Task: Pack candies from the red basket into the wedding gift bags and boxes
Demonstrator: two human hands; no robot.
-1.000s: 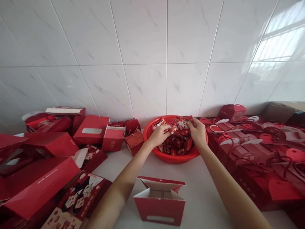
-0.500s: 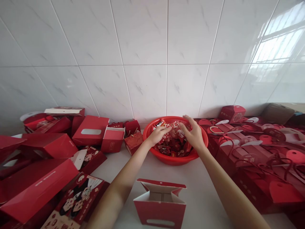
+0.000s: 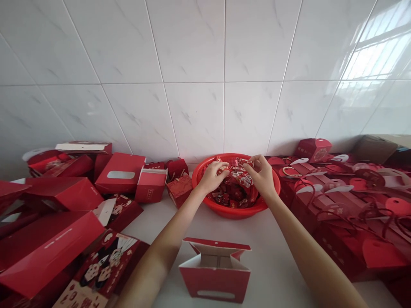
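Note:
A round red plastic basket (image 3: pixel 237 212) holds many wrapped candies (image 3: pixel 236 192), mostly dark red. My left hand (image 3: pixel 214 175) reaches into its left side, thumb and fingers closed on a small red wrapped candy (image 3: pixel 221 170). On the right, my right hand (image 3: pixel 261 174) is closed with thumb and fingertips on a red-and-white patterned candy packet (image 3: pixel 244 162). Between the hands lie more printed wrappers (image 3: pixel 239 174). Nearer to me, between my forearms, a red paper gift box (image 3: pixel 216 282) stands upright with its top open, its inside bare.
Many red gift boxes (image 3: pixel 58 248) lie piled at the left. Rows of red boxes with cord handles (image 3: pixel 337 209) fill the right side. A small red box (image 3: pixel 180 189) touches the basket's left. Behind rises a white tiled wall (image 3: pixel 195 115); a brown carton (image 3: pixel 374 149) sits far right.
Both hands have stayed over the basket while their fingers closed on wrapped candies. Patterned wrappers between them have shifted. The view has tilted slightly; the open gift box stays in place.

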